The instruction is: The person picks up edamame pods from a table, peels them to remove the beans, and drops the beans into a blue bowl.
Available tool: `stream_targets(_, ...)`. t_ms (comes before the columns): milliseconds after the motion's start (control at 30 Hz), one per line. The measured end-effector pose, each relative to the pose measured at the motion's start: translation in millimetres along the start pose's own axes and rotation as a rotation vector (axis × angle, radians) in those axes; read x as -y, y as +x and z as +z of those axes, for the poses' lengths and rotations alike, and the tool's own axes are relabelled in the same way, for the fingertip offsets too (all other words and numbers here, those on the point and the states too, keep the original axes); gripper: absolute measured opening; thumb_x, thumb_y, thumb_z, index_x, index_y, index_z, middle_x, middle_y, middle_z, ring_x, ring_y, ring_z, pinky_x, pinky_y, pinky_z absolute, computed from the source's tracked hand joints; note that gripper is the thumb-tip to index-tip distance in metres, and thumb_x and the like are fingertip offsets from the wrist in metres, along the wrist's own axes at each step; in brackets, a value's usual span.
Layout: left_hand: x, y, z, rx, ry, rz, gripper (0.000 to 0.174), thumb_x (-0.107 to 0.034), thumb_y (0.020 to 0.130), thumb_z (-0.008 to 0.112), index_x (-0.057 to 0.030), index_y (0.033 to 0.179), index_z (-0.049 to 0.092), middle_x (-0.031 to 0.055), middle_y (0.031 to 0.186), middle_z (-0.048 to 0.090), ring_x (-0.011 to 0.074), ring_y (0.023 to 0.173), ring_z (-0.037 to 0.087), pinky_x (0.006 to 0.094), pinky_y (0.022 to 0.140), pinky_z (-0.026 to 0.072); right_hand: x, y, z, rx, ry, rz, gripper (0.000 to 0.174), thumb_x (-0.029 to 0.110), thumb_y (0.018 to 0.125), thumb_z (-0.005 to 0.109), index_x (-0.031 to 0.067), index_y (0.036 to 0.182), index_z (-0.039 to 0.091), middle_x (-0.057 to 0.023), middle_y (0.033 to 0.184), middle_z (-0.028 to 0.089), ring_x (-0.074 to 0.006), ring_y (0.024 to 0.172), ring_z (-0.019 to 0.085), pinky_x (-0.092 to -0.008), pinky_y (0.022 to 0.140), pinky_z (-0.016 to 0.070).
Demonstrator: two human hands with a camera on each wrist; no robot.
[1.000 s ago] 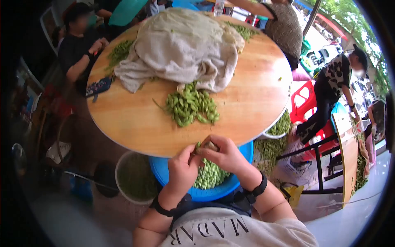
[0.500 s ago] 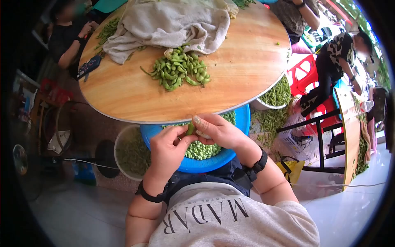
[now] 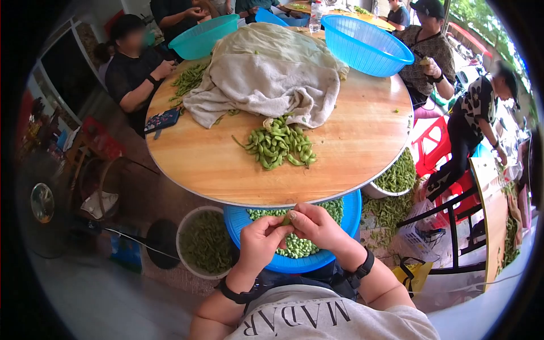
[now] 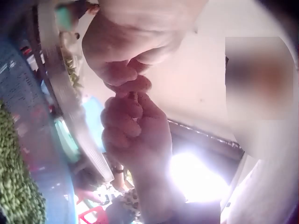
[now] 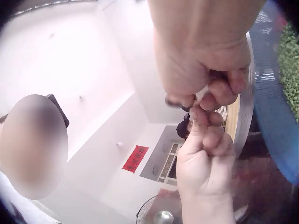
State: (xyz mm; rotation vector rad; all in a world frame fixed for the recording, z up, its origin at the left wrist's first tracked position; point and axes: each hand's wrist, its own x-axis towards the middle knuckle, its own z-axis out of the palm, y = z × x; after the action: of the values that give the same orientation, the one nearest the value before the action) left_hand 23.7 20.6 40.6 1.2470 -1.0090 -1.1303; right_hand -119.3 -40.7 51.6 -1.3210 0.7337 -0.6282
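Over a blue basin (image 3: 356, 218) of shelled green beans (image 3: 297, 247), both hands meet fingertip to fingertip. My left hand (image 3: 259, 242) pinches a green soybean pod (image 3: 287, 220) between thumb and fingers. The thumb and curled fingers of my right hand (image 3: 318, 225) grip the pod's other end. Fingers cover most of the pod; in the left wrist view, my left hand (image 4: 135, 42) is above my right hand (image 4: 140, 135). A heap of soybean pods (image 3: 277, 146) lies on the round wooden table (image 3: 351, 161) just ahead.
A damp cloth (image 3: 266, 90) covers a large mound on the table. Blue (image 3: 368, 48) and teal (image 3: 204, 38) baskets stand at its far side, with people around. Tubs of pods stand left (image 3: 205, 243) and right (image 3: 396, 173) of the basin. A phone-like case (image 3: 161, 120) lies at left.
The head view dipped, then rose again, bringing the far baskets into sight. Both hands stay together over the basin; the pod, plainly visible half a second ago, is now mostly covered by fingers.
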Motion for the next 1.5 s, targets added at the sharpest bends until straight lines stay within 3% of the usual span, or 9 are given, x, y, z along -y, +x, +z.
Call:
stream_targets(267, 15, 9, -24, 0.101, -0.638, -0.462, 0.014, -0.015, 0.084, 0.058, -0.0013, 0.081, 0.06, 0.0073, 0.066, 0.059, 0.0105, 0.045, 0.046, 0.0195, 0.042, 0.0338, -15, -2, 4, -0.018, -0.327, -0.256, 0.023, 0.018, 0.087, 0.054, -0.0003, 0.074, 0.05, -0.0101, 0.054, 0.046, -0.0151, 0.049, 0.044, -0.0299, 0.047, 0.0375)
stream_targets(500, 20, -5, -16, -0.013, 0.187, -0.104, 0.015, -0.014, 0.087, 0.055, -0.0003, 0.085, 0.061, 0.0016, 0.062, 0.056, 0.0044, 0.048, 0.043, 0.0185, 0.043, 0.0324, -12, -6, -8, -0.131, -0.465, -0.196, 0.029, 0.026, 0.074, 0.07, 0.0006, 0.082, 0.059, -0.0093, 0.055, 0.048, -0.0164, 0.049, 0.044, -0.0297, 0.048, 0.0388)
stream_targets(600, 18, -6, -15, 0.021, 0.192, -0.09, 0.016, -0.013, 0.088, 0.053, 0.0001, 0.085, 0.061, 0.0001, 0.062, 0.055, 0.003, 0.05, 0.042, 0.0182, 0.044, 0.0323, -4, -6, -3, -0.126, -0.525, -0.331, 0.026, 0.024, 0.073, 0.072, 0.0011, 0.08, 0.06, -0.0073, 0.055, 0.047, -0.0134, 0.05, 0.043, -0.0284, 0.048, 0.0384)
stream_targets(800, 11, -7, -20, 0.195, -0.176, -0.431, 0.014, -0.01, 0.088, 0.05, 0.001, 0.09, 0.059, -0.0002, 0.067, 0.054, 0.0023, 0.05, 0.042, 0.0162, 0.045, 0.032, -21, -5, -11, -0.024, -0.385, -0.141, 0.021, 0.02, 0.073, 0.07, 0.0022, 0.082, 0.062, -0.0084, 0.057, 0.052, -0.0149, 0.052, 0.047, -0.0285, 0.049, 0.0406)
stream_targets(933, 19, -10, -22, 0.319, 0.053, -0.354, 0.015, -0.008, 0.087, 0.051, 0.0036, 0.091, 0.059, 0.0009, 0.067, 0.056, 0.0042, 0.052, 0.047, 0.0175, 0.047, 0.0365, -36, -9, -13, 0.014, -0.389, -0.145, 0.019, 0.019, 0.074, 0.065, 0.0024, 0.082, 0.061, -0.0116, 0.061, 0.056, -0.0182, 0.054, 0.053, -0.0313, 0.053, 0.0441)
stream_targets(1067, 23, -11, -15, 0.17, 0.301, -0.28, 0.011, -0.003, 0.084, 0.054, 0.0058, 0.084, 0.06, 0.0053, 0.063, 0.058, 0.0062, 0.048, 0.05, 0.0198, 0.044, 0.0396, -48, -13, -20, -0.118, -0.722, -0.239, 0.017, 0.017, 0.072, 0.065, 0.0033, 0.082, 0.061, -0.0158, 0.067, 0.056, -0.0333, 0.064, 0.056, -0.0358, 0.056, 0.0451)
stream_targets(1267, 26, -6, -7, 0.109, 0.128, -0.316, 0.009, -0.004, 0.084, 0.054, 0.0018, 0.078, 0.058, 0.0057, 0.061, 0.057, 0.0053, 0.04, 0.043, 0.0184, 0.036, 0.0326, -38, -12, -10, -0.11, -0.523, -0.289, 0.023, 0.017, 0.073, 0.07, 0.0015, 0.088, 0.06, -0.0124, 0.07, 0.058, -0.0228, 0.061, 0.057, -0.0311, 0.054, 0.0452)
stream_targets(1400, 25, -5, -9, 0.145, -0.047, -0.385, 0.011, -0.007, 0.086, 0.054, -0.0005, 0.077, 0.057, 0.0025, 0.06, 0.054, 0.0042, 0.043, 0.042, 0.0185, 0.037, 0.0309, -42, -12, -13, -0.029, -0.102, -0.029, 0.023, 0.021, 0.076, 0.069, 0.0026, 0.088, 0.06, -0.0026, 0.065, 0.056, -0.0087, 0.057, 0.051, -0.0235, 0.051, 0.0412)
stream_targets(1500, 26, -4, -20, 0.14, 0.017, -0.398, 0.009, -0.006, 0.084, 0.056, 0.0006, 0.078, 0.058, 0.0033, 0.061, 0.055, 0.0043, 0.044, 0.044, 0.0181, 0.04, 0.0329, -38, -12, -21, -0.009, -0.18, -0.07, 0.018, 0.015, 0.074, 0.068, 0.0028, 0.085, 0.061, -0.0053, 0.065, 0.054, -0.0122, 0.059, 0.051, -0.0246, 0.053, 0.0415)
